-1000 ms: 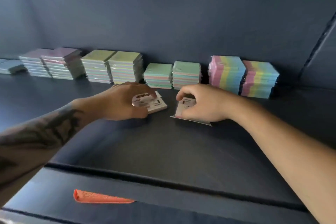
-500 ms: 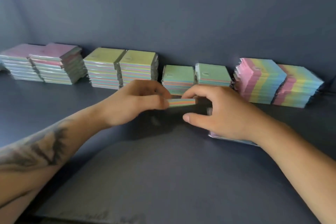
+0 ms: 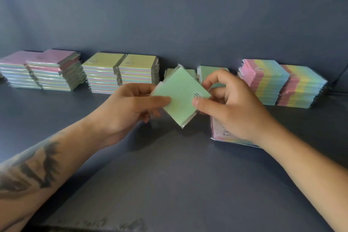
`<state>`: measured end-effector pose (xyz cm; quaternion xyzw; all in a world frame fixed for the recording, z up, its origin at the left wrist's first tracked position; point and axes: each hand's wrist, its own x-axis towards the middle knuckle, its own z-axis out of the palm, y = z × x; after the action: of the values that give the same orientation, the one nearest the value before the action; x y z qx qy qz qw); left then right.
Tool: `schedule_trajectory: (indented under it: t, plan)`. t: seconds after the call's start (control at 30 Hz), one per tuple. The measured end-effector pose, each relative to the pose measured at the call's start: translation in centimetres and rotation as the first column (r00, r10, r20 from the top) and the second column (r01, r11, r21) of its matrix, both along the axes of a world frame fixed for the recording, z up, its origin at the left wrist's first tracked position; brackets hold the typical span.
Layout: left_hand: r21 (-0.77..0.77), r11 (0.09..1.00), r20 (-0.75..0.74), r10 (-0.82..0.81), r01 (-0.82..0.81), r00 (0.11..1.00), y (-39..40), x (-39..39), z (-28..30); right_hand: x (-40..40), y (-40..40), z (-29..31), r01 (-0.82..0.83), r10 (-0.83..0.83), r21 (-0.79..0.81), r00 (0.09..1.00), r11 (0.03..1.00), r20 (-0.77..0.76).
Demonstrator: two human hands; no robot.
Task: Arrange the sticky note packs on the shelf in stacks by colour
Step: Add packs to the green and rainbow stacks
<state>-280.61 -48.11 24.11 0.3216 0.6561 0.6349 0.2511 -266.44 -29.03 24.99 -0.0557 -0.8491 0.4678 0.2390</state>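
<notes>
A green pack (image 3: 179,96) of sticky notes is held up in the air between both hands, above the middle of the shelf (image 3: 169,175) and a little in front of its back edge. It is pinched on its left corner by the left hand (image 3: 130,107), with the thumb laid on the green face and the other fingers curled under it. The right corner is pinched by the right hand (image 3: 227,105), thumb on top and fingers bent round the far side. Both hands are about as near to the pack as each other.

The pack is square, so no long side can be picked out (it is more like a tile than a stick). It is turned like a diamond, with one corner pointing at the back wall (image 3: 169,15) and one pointing down at the shelf. The green face is tipped up toward the camera.

Two short green stacks (image 3: 204,72) stand just behind the pack, against the back wall, and are partly hidden by it. The pack probably belongs there, so a turn to make it square with them and a short push straight back seem to be needed
</notes>
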Motion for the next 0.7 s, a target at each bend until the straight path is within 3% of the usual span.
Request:
schedule_trajectory:
  t: [0.17, 0.33, 0.43, 0.7]
  plan:
    - [0.137, 0.989, 0.228, 0.024, -0.056, 0.973, -0.2, 0.2, 0.7, 0.3, -0.1, 0.0, 0.009, -0.012, 0.143, 1.000, 0.990, 0.022]
    - [0.119, 0.992, 0.242, -0.003, -0.027, 0.970, -0.1, 0.8, 0.6, 0.9, -0.6, 0.0, -0.089, 0.080, 0.177, 0.995, 0.980, 0.055]
    - [0.116, 0.993, 0.226, -0.042, 0.016, 0.973, 0.0, 0.9, 0.4, 0.8, -1.3, -0.1, -0.149, 0.136, 0.124, 0.985, 0.981, 0.103]
    - [0.147, 0.977, 0.281, -0.189, 0.152, 0.941, -0.3, 0.4, 0.3, 0.6, -1.5, 0.3, 0.011, -0.011, -0.021, 1.000, 1.000, 0.026]
